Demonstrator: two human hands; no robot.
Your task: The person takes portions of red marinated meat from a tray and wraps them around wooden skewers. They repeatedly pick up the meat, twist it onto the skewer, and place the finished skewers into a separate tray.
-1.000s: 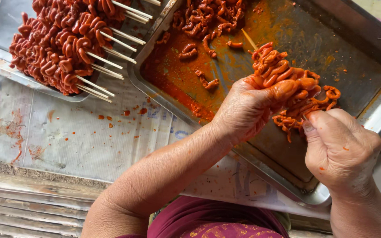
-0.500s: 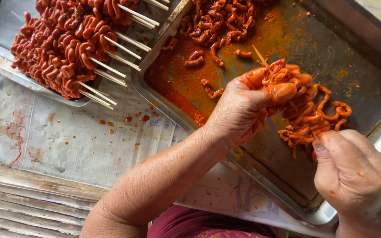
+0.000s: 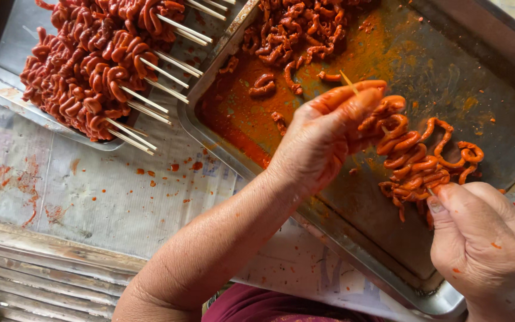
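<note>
My left hand (image 3: 323, 140), smeared with red sauce, pinches the upper part of a thin bamboo skewer (image 3: 348, 81) whose point sticks out above my fingers. Curled strips of red marinated meat (image 3: 421, 158) are threaded along it. My right hand (image 3: 484, 244) grips the skewer's lower end at the bottom right. Both hands hover over a large steel tray (image 3: 448, 56) coated with orange-red marinade. A heap of loose marinated strips (image 3: 296, 30) lies at the tray's far end.
A second metal tray (image 3: 7, 36) at the upper left holds a pile of finished meat skewers (image 3: 99, 65), sticks pointing right. Sauce-spotted newspaper (image 3: 84, 191) covers the surface under both trays. Wooden slats (image 3: 37, 268) run along the lower left edge.
My right hand has drawn down and to the right along the skewer. The threaded meat has stretched out between the two hands. My left hand holds its place.
</note>
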